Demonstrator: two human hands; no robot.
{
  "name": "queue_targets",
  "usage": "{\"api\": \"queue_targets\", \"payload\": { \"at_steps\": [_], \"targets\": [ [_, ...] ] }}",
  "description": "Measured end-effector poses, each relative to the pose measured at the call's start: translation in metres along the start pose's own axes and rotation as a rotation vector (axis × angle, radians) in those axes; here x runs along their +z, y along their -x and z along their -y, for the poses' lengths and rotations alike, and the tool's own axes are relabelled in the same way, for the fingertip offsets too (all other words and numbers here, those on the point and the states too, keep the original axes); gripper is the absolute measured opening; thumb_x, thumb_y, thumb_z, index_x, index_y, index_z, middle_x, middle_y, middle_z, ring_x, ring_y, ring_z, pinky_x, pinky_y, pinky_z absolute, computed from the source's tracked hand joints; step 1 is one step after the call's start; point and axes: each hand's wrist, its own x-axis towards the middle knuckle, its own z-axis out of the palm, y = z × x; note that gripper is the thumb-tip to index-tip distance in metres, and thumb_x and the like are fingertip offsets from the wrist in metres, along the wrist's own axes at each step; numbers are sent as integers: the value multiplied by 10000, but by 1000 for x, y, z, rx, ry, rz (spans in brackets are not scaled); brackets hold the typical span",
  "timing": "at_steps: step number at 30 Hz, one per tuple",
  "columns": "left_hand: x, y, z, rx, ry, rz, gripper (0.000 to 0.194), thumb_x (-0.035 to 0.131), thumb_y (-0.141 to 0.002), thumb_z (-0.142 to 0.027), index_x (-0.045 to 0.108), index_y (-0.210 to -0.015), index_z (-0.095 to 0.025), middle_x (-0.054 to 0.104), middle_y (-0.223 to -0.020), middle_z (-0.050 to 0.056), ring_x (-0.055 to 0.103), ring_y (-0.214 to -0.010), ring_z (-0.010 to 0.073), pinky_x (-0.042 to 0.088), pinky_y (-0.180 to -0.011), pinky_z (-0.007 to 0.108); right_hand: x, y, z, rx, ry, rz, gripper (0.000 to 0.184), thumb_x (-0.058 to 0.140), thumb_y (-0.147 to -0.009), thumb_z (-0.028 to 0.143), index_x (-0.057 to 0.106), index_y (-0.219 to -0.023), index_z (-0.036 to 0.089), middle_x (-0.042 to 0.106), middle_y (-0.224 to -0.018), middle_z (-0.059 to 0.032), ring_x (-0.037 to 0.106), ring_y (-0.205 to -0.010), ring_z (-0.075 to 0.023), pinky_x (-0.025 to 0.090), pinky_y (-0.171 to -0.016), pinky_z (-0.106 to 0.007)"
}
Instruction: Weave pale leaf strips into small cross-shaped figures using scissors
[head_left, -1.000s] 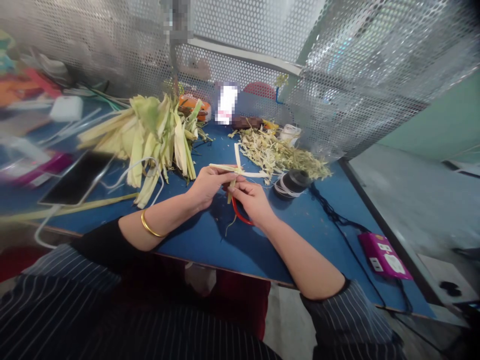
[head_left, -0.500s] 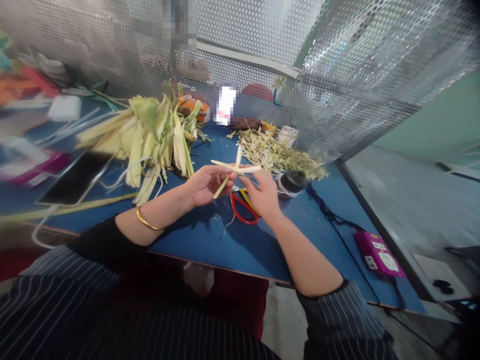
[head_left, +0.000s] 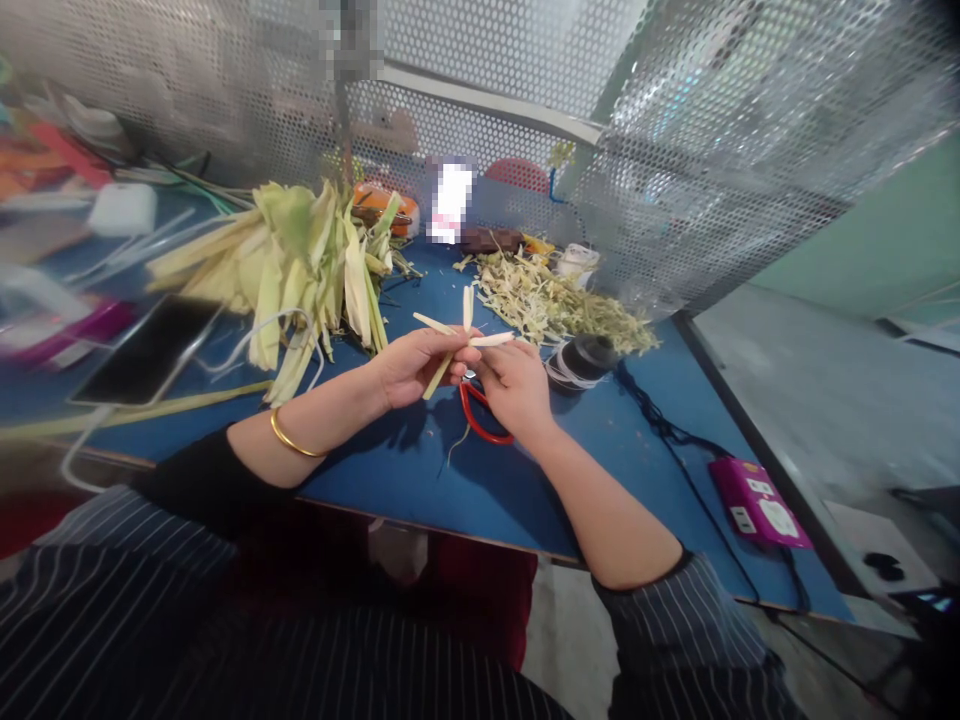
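Observation:
Pale corn husk strips (head_left: 468,312) cross one another in a small star shape between my two hands, above the blue table. My left hand (head_left: 420,368) pinches the crossing point, with one strip end hanging below the fingers. My right hand (head_left: 517,388) is closed against the same piece from the right; its fingertips meet the left ones near the middle. Just under the hands lie scissors with red handles (head_left: 480,420), partly covered by the right hand. A spool of dark thread (head_left: 581,362) stands right of that hand.
A large bundle of corn husks (head_left: 292,270) lies at the left, beside a phone (head_left: 146,350) with a white cable. Shredded husk scraps (head_left: 555,300) are heaped at the back right. A magenta power strip (head_left: 759,500) and black cords lie along the right. Perforated mesh (head_left: 480,130) closes the back.
My right hand has moved slightly left and inward, its fingers now meeting the left fingertips at the crossing. It covers more of the scissors. The strips have shifted slightly.

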Motion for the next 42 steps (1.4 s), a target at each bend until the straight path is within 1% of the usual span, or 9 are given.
{"api": "queue_targets", "payload": {
  "at_steps": [4,9,13,16,20,25,31,37,42],
  "targets": [
    [-3,-3,1,30,1,-18,96,564,-831,-126,609,-915,-127,620,-591,10,536,-447,67,450,-465,162,-1,0,3,5,36,5,312,468,-908,318,592,-644,208,601,-627,-5,543,-668,-156,351,-900,-342],
    [-2,-3,2,46,10,-41,53,569,-828,-122,594,-872,-136,603,-566,-3,516,-419,56,431,-438,156,1,1,2,-3,98,-6,271,458,-899,276,618,-691,208,632,-681,-24,552,-701,-166,335,-924,-354],
    [-4,-4,2,-35,-17,-119,38,586,-819,-128,608,-849,-131,625,-579,2,545,-432,68,458,-455,175,6,1,-1,37,89,89,258,476,-865,215,621,-652,200,641,-655,-30,563,-679,-173,339,-934,-392],
    [-4,-4,1,-13,-66,-112,118,575,-851,-220,636,-897,-129,687,-651,51,626,-524,119,518,-541,220,6,-1,-5,114,-95,98,169,516,-846,240,684,-846,216,705,-804,-41,616,-786,-204,393,-903,-394],
    [-4,-2,-2,83,-163,-99,302,515,-891,-372,661,-916,-109,718,-707,104,663,-575,159,545,-624,275,0,-3,-4,206,-379,-50,313,600,-802,318,630,-1100,225,676,-1125,-54,607,-1029,-218,423,-930,-374],
    [-4,-2,0,225,-352,-72,375,565,-840,-454,681,-932,-109,719,-728,118,657,-573,158,523,-604,269,-5,-3,4,301,-564,-145,237,605,-804,344,638,-1000,214,700,-925,-25,629,-808,-167,477,-793,-325],
    [-2,-2,5,305,-585,-45,208,684,-741,-318,676,-860,-147,678,-638,66,602,-525,118,492,-577,251,-8,-3,6,256,-444,-215,109,606,-801,306,650,-757,216,682,-755,0,603,-723,-164,460,-745,-310],
    [2,1,4,323,-724,-12,196,671,-749,-320,643,-633,-165,596,-514,43,542,-474,108,453,-526,256,-12,-2,4,245,-300,-240,95,603,-799,265,650,-731,218,679,-732,2,595,-701,-165,442,-709,-301],
    [-1,-1,3,346,-690,-17,178,692,-734,-313,633,-646,-169,587,-514,31,540,-467,108,447,-512,254,-12,-2,5,236,-326,-235,93,613,-795,266,650,-727,213,678,-719,6,595,-688,-160,440,-693,-292]
  ]
}}
